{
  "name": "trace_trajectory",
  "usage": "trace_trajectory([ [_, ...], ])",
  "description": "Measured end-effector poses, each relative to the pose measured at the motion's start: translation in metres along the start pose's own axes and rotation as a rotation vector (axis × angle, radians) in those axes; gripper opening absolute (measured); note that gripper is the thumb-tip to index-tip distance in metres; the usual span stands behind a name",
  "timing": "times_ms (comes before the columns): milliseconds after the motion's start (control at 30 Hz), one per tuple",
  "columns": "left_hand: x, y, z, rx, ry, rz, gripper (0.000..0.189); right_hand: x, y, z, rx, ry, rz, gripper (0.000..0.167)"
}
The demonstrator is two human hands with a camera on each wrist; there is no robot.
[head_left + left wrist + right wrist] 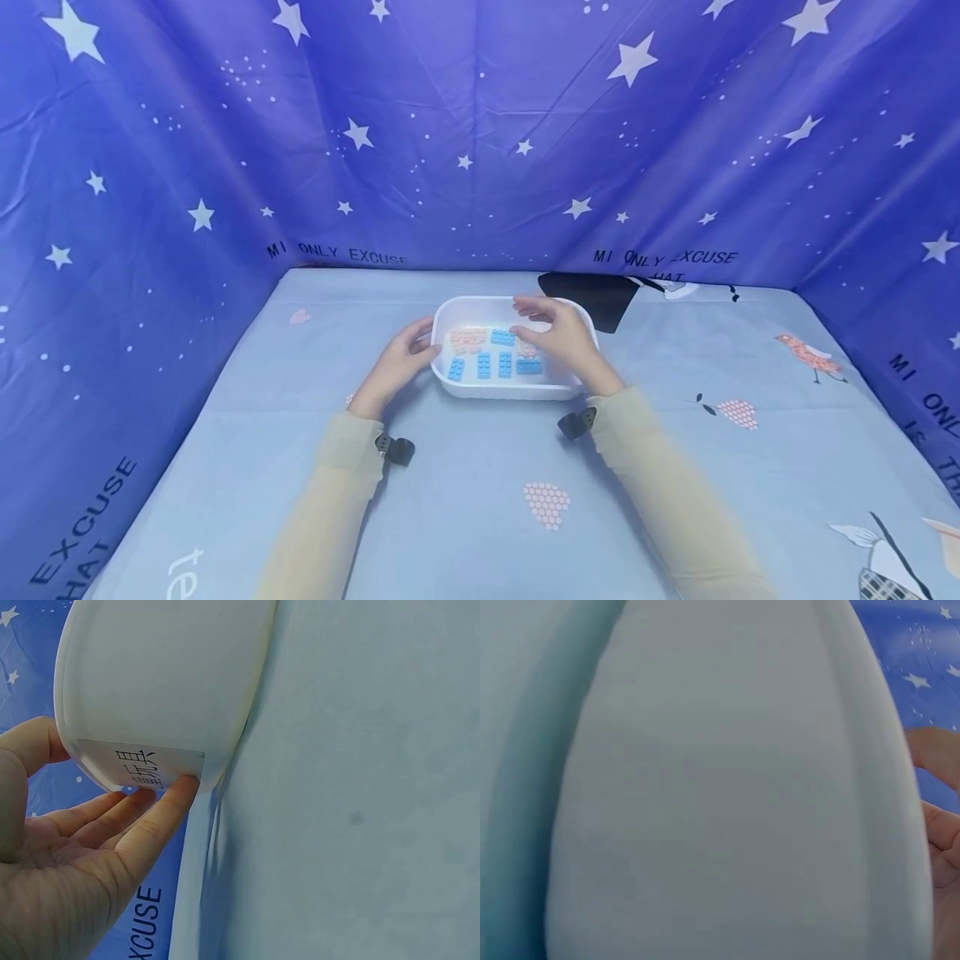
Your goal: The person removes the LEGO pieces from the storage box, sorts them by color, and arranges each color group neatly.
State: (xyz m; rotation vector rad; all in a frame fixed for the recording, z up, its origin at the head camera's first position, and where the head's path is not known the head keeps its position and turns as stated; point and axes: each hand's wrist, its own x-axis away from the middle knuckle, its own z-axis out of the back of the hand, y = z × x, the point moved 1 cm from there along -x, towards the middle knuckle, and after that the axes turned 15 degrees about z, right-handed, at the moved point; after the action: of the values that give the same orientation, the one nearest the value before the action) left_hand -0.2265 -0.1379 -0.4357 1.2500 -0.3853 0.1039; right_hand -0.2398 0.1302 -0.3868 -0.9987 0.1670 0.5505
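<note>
A white plastic tray [510,391] with rounded corners stands on the cloth-covered table, with several blue toy building bricks [483,365] and pale pink bricks [468,340] on its floor. My left hand [399,363] holds the tray's left end. In the left wrist view its thumb [46,744] lies at the rim while the fingertips press the labelled outer wall. Over the tray's right part reaches my right hand [562,337], thumb and fingers apart, no brick visible between them. It covers some bricks there. In the right wrist view the tray wall [727,787] hides most of that hand.
The table's pale blue cloth [465,517] carries printed hearts, a bird and a black shape. Purple-blue star-patterned curtains [420,100] close off the back and both sides. A small black wrist camera [399,451] sits at each cuff.
</note>
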Motion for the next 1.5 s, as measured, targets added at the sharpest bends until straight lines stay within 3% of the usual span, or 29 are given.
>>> trace_trajectory([
  [567, -0.002, 0.002, 0.001, 0.013, -0.013, 0.005, 0.062, -0.003, -0.014, -0.042, -0.018, -0.110, 0.034, 0.047],
  [800, 0.000, 0.005, 0.004, -0.007, 0.000, -0.023, 0.060, -0.008, -0.015, -0.058, 0.012, -0.205, 0.036, 0.045],
  [1033, -0.002, -0.001, 0.001, -0.011, -0.004, -0.040, 0.059, -0.007, -0.014, -0.065, 0.097, -0.326, 0.037, 0.042],
  [1500, 0.000, 0.001, 0.000, 0.001, -0.010, -0.053, 0.059, -0.011, -0.017, -0.071, 0.098, -0.406, -0.001, 0.043],
])
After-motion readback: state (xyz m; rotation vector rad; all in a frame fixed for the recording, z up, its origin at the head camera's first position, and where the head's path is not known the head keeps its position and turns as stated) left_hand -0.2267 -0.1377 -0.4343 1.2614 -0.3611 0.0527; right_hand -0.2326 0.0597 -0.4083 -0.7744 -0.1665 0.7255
